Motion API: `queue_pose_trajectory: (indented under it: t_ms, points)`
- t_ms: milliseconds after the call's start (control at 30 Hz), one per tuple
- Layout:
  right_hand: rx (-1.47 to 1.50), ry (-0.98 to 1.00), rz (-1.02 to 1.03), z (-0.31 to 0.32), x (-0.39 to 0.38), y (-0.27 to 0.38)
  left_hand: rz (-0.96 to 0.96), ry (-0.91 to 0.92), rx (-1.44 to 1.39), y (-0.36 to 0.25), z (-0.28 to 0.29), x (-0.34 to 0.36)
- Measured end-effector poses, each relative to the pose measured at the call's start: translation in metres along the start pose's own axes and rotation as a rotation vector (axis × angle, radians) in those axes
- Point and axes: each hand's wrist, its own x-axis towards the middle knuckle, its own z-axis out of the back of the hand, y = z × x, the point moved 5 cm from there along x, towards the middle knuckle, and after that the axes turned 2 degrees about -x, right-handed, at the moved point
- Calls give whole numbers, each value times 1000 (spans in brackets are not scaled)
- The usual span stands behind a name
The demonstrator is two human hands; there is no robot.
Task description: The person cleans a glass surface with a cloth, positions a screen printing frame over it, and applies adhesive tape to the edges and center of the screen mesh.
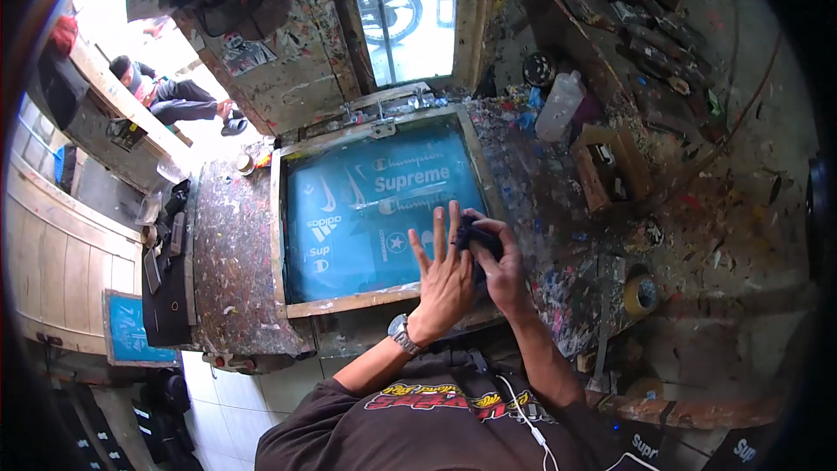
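A silk-screen printing frame [384, 293] with a wooden border and blue mesh lies flat on the worktable. Pale stencil shapes of letters and logos show in its mesh [357, 235]. My left hand [446, 277] is over the lower right of the mesh, its fingers stretched out and spread, holding nothing. A metal wristwatch [403, 333] circles that wrist. Close beside it, my right hand [504, 275] grips a bunched dark cloth [481, 240] near the frame's right side. The cloth partly hides that side, and whether it presses on the mesh I cannot tell.
The worktable [231, 253] is crusted with paint. On its right stand a cardboard box [613, 167], a translucent plastic jug [560, 106] and a tape roll [641, 294]. Another blue screen [139, 329] leans at the lower left. A person [170, 96] sits beyond the doorway.
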Motion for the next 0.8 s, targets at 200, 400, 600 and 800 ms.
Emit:
queue_pose_trajectory:
  t_ms: [200,400,600,800]
  points:
    - [554,-55,-323,21,24,-29,-104,67,-552,-10,10,3]
    - [1059,324,-477,-27,3,-8,24,-46,-807,25,-26,60]
    - [862,162,-275,6,33,-20,-320,-205,-779,-30,-28,14]
    - [914,295,-321,-23,15,-27,140,-175,-898,23,-39,71]
